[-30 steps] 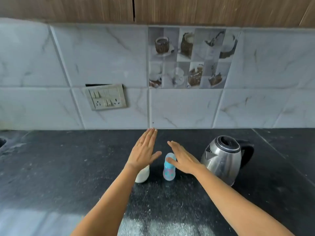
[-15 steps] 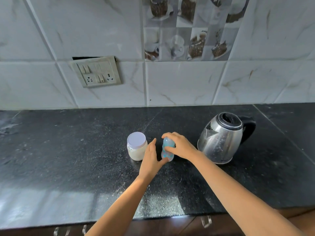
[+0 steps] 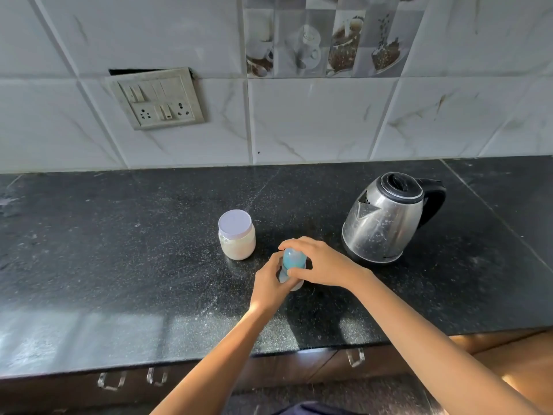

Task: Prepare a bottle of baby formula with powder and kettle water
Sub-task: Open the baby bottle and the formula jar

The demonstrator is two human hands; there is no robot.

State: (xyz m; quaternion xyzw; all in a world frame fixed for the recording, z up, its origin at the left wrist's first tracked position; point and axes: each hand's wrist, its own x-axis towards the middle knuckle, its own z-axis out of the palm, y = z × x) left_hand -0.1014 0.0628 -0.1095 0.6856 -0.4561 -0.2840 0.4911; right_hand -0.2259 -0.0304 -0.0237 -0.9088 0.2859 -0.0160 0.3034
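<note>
Now the baby bottle [image 3: 294, 259] stands nearer the front edge of the counter [image 3: 119, 250] than half a second ago, drawn away from the lidded powder jar [image 3: 237, 235]; the kettle [image 3: 383, 220] sits toward the right end. Both hands have closed on it. The left hand [image 3: 269, 280] wraps the clear body, and the right hand [image 3: 323, 265] curls over the blue cap, likely to unscrew it.

Black granite counter [image 3: 119, 265], marble-tiled wall [image 3: 314, 121], switchboard [image 3: 157, 98].
</note>
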